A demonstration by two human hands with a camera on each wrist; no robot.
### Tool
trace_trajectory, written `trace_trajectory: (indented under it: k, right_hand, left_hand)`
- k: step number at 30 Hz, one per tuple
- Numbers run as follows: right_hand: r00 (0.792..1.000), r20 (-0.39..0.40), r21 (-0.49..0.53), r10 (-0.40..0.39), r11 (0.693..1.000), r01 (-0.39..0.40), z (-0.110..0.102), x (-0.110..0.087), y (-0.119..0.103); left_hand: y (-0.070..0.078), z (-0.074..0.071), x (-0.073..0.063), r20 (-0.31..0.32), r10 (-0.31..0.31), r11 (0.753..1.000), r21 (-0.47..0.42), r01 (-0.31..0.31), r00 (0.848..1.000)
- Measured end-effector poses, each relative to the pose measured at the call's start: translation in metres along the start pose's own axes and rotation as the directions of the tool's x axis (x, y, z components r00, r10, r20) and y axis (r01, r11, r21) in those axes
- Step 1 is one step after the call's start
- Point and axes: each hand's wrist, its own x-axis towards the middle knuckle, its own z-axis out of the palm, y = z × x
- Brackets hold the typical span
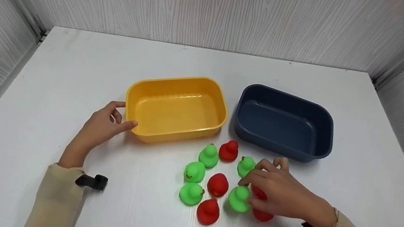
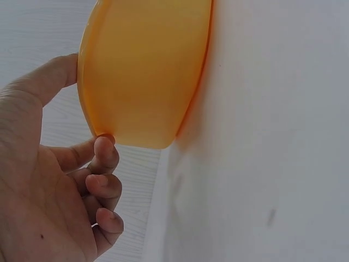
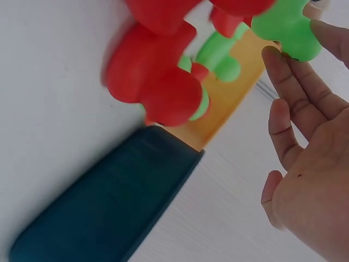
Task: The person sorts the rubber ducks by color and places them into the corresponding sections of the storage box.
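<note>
At the left end of the yellow tub (image 1: 172, 129), my left hand (image 1: 102, 127) grips the rim between thumb and forefinger. The other left fingers curl loosely outside the wall, as the left wrist view shows. My right hand (image 1: 284, 190) pinches a green toy duck (image 1: 240, 199) between its thumb and fingertips, over the right side of the duck group. Beneath that hand, red toy ducks (image 1: 263, 216) are partly hidden. Another green duck (image 1: 246, 166) sits just beyond the right fingertips. In the right wrist view the pinched green duck (image 3: 292, 30) is cut off by the top edge.
A dark blue tub (image 1: 281, 146) stands right of the yellow one, a narrow gap between them. Several green ducks (image 1: 191, 193) and red ducks (image 1: 208, 211) lie close together on the white table (image 1: 127, 208) in front of the tubs. Pale wood-grain panels (image 1: 212, 7) enclose the table.
</note>
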Motion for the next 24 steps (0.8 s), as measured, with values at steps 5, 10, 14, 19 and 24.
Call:
trace_trajectory:
  k: [5,10,14,19,24]
  right_hand:
    - [0.996,-0.093,0.042,-0.009,0.999,0.013,-0.012,0.002,0.0]
    - [0.987,-0.159,0.071,-0.015,0.997,0.027,-0.026,0.007,-0.001]
    - [0.986,-0.168,0.086,0.007,0.996,0.008,-0.037,0.015,-0.003]
    - [0.986,-0.164,0.083,0.017,0.997,-0.003,-0.047,0.028,-0.005]
    - [0.986,-0.168,0.084,0.018,0.996,-0.004,-0.053,0.041,-0.005]
  left_hand:
    - [0.001,-0.001,0.0,-0.005,0.014,1.0,0.002,-0.014,1.0]
    - [0.001,-0.001,0.001,-0.007,0.026,1.0,-0.004,-0.026,1.0]
    - [0.0,-0.001,0.001,-0.004,0.025,1.0,-0.008,-0.025,1.0]
    - [-0.001,-0.001,0.0,0.0,0.018,1.0,-0.011,-0.018,1.0]
    - [-0.001,-0.002,0.0,0.004,0.023,0.999,-0.028,-0.023,1.0]
